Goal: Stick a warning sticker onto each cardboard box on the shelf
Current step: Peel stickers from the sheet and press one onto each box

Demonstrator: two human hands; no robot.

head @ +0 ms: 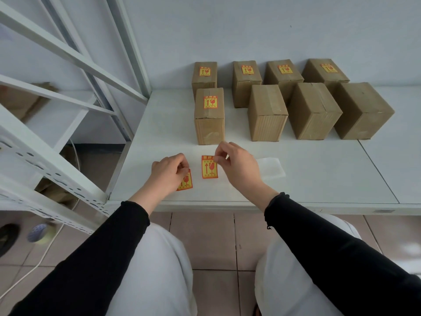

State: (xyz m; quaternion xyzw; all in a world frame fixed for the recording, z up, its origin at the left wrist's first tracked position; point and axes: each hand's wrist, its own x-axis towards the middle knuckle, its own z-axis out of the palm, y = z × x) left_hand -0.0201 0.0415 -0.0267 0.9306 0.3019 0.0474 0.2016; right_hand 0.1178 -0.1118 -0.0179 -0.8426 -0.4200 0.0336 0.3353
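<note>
Several brown cardboard boxes stand in two rows on the white shelf [319, 174]. The back row and the front-left box [209, 117] carry red-and-yellow warning stickers on top. The three other front boxes, such as the nearest bare one [267, 112], have plain tops. My right hand [237, 166] pinches the top corner of a sticker [209, 167] that hangs just above the shelf. My left hand [169, 174] presses down on a strip holding another sticker [185, 182] near the front edge.
A clear, peeled backing sheet [272, 167] lies to the right of my right hand. A white metal rack frame [75, 124] rises on the left. My knees in white trousers are below the shelf edge, over a tiled floor.
</note>
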